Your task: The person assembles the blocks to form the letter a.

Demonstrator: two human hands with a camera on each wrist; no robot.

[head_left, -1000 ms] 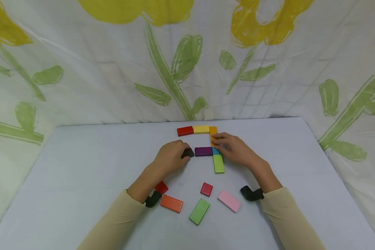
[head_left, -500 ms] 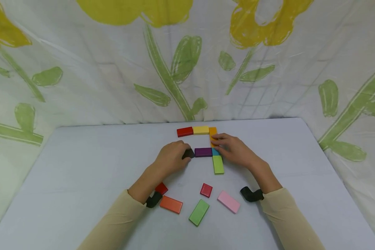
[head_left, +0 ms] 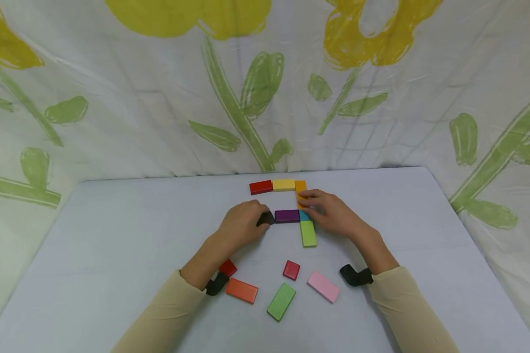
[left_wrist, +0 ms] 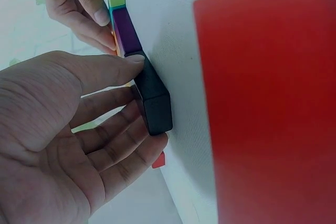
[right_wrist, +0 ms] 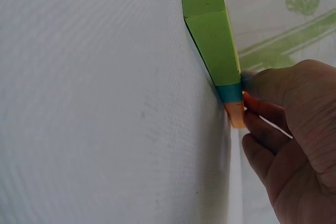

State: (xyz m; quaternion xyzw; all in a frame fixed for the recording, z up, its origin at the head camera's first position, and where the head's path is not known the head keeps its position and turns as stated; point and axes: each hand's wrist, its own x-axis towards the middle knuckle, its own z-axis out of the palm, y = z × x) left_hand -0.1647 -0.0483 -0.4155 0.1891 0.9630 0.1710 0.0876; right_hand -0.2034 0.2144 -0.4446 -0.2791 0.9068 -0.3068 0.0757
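Note:
My left hand (head_left: 242, 223) pinches a black block (left_wrist: 153, 95) between thumb and fingers, flat on the table. Its end meets or nearly meets a purple block (head_left: 287, 216); the left wrist view shows them in line. My right hand (head_left: 333, 213) has its fingers on an orange block (head_left: 300, 186) and its thumb at a small blue block (right_wrist: 229, 93). The blue block joins the purple one, the orange one and a lime green block (head_left: 308, 234). A yellow block (head_left: 283, 185) and a red block (head_left: 261, 187) extend leftward from the orange block's far end.
Nearer on the white table (head_left: 115, 245) lie an orange-red block (head_left: 242, 290), a green block (head_left: 281, 301), a pink block (head_left: 323, 286) and a small red block (head_left: 291, 270). Another red block (head_left: 227, 267) is partly behind the left wrist. A flowered cloth (head_left: 159, 98) hangs behind.
Both hands stay in place with their fingers on the same blocks. The whole head view drifts slightly downward.

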